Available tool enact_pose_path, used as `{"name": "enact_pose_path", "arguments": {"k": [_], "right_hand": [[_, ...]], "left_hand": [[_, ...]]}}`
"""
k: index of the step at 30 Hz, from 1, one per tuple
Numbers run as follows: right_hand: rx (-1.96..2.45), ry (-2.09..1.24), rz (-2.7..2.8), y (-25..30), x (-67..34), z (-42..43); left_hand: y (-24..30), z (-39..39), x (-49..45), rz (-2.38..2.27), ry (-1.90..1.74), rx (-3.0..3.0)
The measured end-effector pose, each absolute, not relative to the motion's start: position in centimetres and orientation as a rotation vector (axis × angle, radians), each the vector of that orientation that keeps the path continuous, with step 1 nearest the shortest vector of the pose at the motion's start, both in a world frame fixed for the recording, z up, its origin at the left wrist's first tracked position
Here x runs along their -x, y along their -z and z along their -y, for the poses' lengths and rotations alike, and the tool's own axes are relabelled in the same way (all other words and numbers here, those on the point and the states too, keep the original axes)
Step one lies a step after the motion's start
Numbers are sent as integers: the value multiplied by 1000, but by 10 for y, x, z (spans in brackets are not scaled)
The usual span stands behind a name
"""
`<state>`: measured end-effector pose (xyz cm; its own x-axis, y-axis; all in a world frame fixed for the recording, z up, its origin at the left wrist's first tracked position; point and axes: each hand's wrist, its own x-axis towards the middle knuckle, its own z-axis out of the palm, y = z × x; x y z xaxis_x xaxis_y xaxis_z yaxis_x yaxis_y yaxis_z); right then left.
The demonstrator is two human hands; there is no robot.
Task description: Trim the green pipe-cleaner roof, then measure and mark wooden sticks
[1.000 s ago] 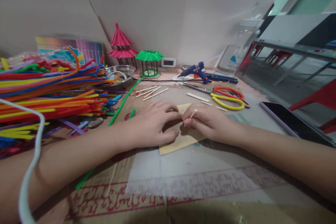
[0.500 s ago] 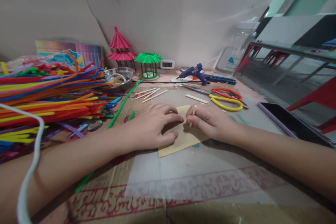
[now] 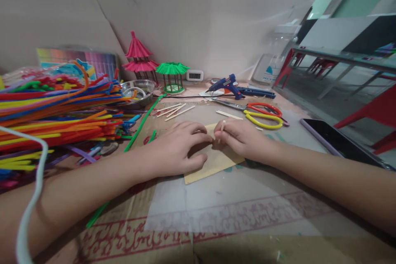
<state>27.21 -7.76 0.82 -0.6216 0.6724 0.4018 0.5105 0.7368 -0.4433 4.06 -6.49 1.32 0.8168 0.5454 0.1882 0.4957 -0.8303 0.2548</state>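
A pale yellow square sheet [image 3: 210, 165] lies on the work surface under both hands. My left hand [image 3: 179, 146] rests over its left part, fingers spread and slightly curled, with nothing seen in them. Close by on the right, my right hand [image 3: 239, 138] pinches a short thin wooden stick [image 3: 223, 126], held nearly upright over the sheet. The stick's lower end is hidden by the fingers. Loose wooden sticks [image 3: 175, 111] lie beyond my left hand, and more sticks [image 3: 229, 114] lie beyond the right one.
Bundled pipe cleaners [image 3: 62, 103] crowd the left side. At the back stand a pink pagoda [image 3: 140, 57], a green-roofed pavilion [image 3: 173, 76], a metal bowl [image 3: 145, 86] and a timer [image 3: 194, 75]. A glue gun [image 3: 227, 86], scissors [image 3: 264, 115] and a phone [image 3: 337, 140] sit on the right.
My right hand has moved slightly left with the stick, closer to my left fingertips. The whole view has shifted a little. My left hand stays on the sheet.
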Motion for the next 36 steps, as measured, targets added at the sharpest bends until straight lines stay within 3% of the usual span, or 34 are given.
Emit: {"name": "enact_pose_path", "arguments": {"k": [36], "right_hand": [[831,-442,2420,-8,-271,77]], "left_hand": [[-15,66,-41,-795,-388,-2815]]}}
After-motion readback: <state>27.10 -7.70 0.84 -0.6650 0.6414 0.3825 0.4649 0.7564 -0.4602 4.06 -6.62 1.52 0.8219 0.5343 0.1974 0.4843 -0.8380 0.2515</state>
